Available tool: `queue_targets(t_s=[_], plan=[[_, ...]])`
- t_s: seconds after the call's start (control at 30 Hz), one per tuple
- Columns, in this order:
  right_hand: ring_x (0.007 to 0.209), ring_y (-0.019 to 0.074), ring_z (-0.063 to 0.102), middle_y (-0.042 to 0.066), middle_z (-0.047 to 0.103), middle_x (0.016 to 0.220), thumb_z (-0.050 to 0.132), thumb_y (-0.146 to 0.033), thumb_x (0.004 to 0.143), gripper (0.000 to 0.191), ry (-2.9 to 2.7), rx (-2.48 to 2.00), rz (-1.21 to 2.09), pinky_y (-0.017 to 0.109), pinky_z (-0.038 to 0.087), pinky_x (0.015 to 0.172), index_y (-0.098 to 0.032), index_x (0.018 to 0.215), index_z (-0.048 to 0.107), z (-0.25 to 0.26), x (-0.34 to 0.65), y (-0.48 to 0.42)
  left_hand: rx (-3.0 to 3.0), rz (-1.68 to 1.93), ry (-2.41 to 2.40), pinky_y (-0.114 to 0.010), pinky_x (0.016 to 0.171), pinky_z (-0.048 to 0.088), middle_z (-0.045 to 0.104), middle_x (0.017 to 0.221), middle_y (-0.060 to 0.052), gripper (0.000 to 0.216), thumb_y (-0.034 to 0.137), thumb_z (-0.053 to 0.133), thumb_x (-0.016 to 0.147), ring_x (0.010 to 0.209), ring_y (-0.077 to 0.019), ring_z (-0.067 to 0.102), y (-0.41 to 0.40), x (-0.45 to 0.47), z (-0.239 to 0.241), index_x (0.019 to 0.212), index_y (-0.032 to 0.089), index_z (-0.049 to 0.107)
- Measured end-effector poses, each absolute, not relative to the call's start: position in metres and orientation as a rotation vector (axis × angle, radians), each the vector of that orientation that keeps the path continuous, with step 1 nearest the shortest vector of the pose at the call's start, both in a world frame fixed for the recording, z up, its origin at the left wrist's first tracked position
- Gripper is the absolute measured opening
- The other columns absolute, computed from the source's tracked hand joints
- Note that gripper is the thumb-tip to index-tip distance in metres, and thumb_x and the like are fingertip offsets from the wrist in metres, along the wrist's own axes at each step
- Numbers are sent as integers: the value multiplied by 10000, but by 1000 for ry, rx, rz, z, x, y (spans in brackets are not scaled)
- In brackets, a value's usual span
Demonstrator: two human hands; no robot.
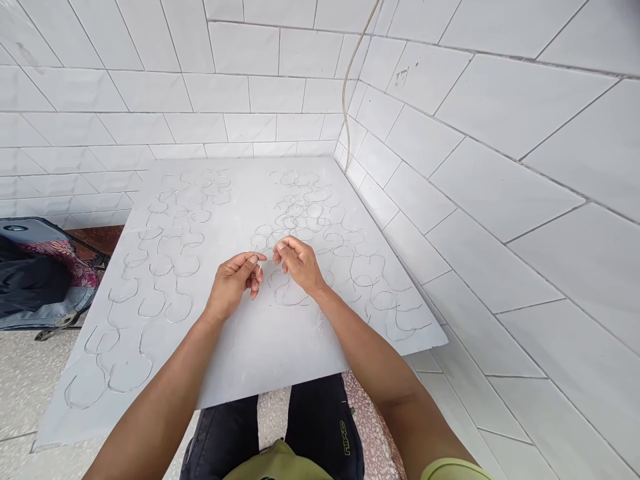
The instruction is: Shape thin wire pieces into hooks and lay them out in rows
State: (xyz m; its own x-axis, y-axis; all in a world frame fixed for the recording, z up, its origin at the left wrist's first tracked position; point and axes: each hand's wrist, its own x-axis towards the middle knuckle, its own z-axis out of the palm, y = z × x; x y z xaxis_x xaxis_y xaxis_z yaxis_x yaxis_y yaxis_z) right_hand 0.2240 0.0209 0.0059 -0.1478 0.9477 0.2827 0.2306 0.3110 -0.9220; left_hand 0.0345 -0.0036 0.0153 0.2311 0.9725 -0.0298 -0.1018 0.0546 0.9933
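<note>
Above the middle of a white board (260,347), my left hand (235,280) and my right hand (299,263) meet with pinched fingertips. Between them runs a thin bent wire piece (267,257), hard to make out. Both hands hover just above the board. Many bent wire loops lie flat on the board: one group on the left (160,267) and a denser group on the right (345,247), next to my right hand.
White tiled walls close in behind and on the right (500,200). A thin cord (345,100) hangs in the corner. A dark bag with patterned cloth (40,273) sits on the floor at the left. My dark-trousered knees (300,427) are under the board's near edge.
</note>
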Motion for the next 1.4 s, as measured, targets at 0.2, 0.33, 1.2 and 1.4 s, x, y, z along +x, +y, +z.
queue_targets(t_s=[0.2,0.33,1.2,1.4], plan=[[1381,247,538,118,620,1444,557,-443,1040,452,-1828,-910,782,429,489,1077,-270,1457,563,17,227,19,943,927,696,-195,379,318,538,626,24,266,445,724,917,467,-78,374,-6,31,18,974,189,678],[849,170,692,45,725,909,471,-491,1077,386,-1857,-878,1043,328,554,844,-219,1207,714,9,229,20,913,904,690,-200,382,313,527,618,26,268,439,749,884,464,-79,363,-4,30,15,931,187,671],[509,93,435,-72,430,554,530,-304,1022,305,-1991,-915,1405,253,502,620,-175,1170,764,19,269,32,1261,1117,1034,-281,708,483,522,690,4,346,497,587,1008,668,-137,524,-2,44,1,836,202,643],[535,95,446,-69,412,578,527,-297,1017,276,-2048,-920,1443,239,498,611,-196,1120,762,16,265,34,1205,1138,1038,-270,662,482,402,596,41,358,501,563,1029,587,-123,431,-7,53,-2,830,207,609]])
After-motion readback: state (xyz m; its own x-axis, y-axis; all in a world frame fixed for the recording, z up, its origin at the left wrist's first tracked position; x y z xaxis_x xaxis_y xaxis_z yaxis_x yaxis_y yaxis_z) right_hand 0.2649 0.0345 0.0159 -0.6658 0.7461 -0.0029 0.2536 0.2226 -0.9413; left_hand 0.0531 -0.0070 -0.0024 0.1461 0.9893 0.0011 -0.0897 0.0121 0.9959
